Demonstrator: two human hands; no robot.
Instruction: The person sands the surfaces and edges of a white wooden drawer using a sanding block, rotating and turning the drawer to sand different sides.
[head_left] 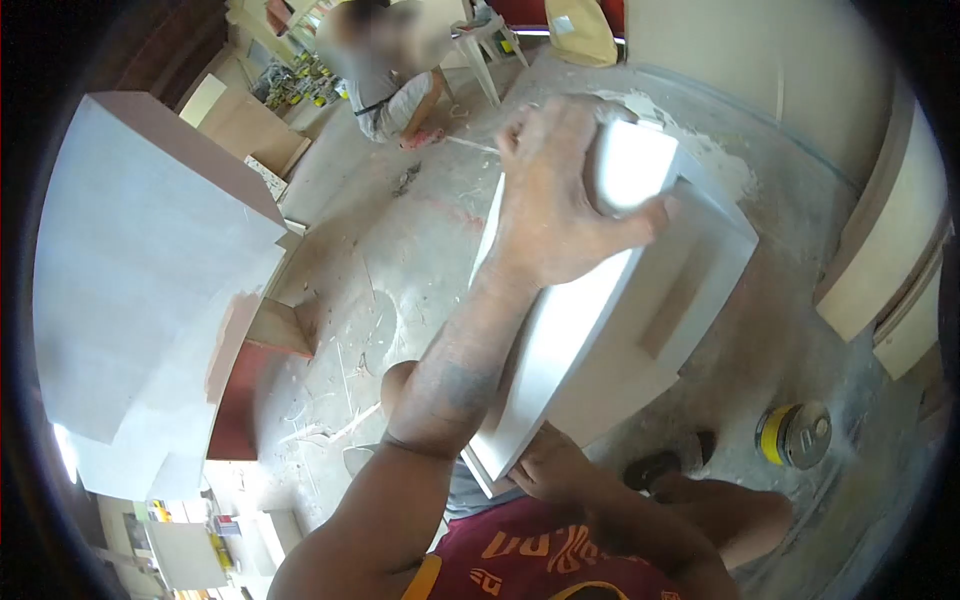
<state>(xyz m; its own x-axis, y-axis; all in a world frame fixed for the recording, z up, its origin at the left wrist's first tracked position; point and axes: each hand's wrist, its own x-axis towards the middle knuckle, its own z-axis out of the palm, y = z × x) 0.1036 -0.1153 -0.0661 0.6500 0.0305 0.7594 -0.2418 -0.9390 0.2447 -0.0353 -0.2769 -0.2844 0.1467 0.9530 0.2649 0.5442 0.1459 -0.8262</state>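
Note:
A white box-like piece (590,310), perhaps a furniture part, is tilted in front of my body, with a broad flat edge and a hollow, shaded side. My left hand (565,195) is wrapped over its far upper end, thumb pressed on the near side and fingers bent over the other edge. Whether anything thin lies under those fingers is hidden. Lower down, close to my shirt, my right hand (550,462) grips the bottom edge of the same piece, its fingers partly out of sight.
A large white cabinet-like piece (150,260) stands on the left. A can with a yellow band (793,436) is on the dusty floor at right. Curved wooden parts (880,230) lean at far right. Another person (385,95) crouches at the back near a white plastic chair (485,55).

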